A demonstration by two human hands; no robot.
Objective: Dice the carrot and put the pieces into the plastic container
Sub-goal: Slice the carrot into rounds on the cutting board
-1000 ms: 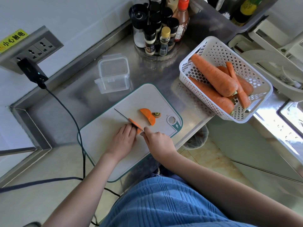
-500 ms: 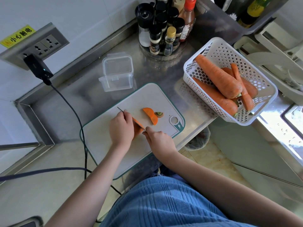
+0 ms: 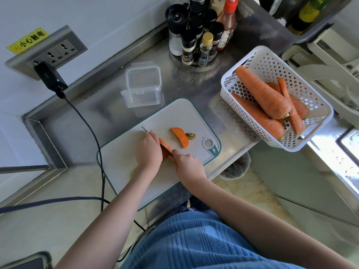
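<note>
While right hand (image 3: 187,162) grips knife (image 3: 165,146), left hand (image 3: 148,150) presses carrot piece (image 3: 165,154); firm, slick, roll-prone — hold flat-side down.

My board (image 3: 124,171) lies on the counter (image 3: 81,117) straight ahead. On it, my left hand (image 3: 148,151) sits at nine o'clock of the knife (image 3: 165,146), my right hand (image 3: 187,164) at four. A carrot half (image 3: 181,137) lies at one o'clock, the stub (image 3: 190,135) touching its right. The container (image 3: 142,87) stands beyond the board at eleven, jars (image 3: 198,35) at twelve, basket (image 3: 258,57) of carrots (image 3: 262,94) at two.
</note>
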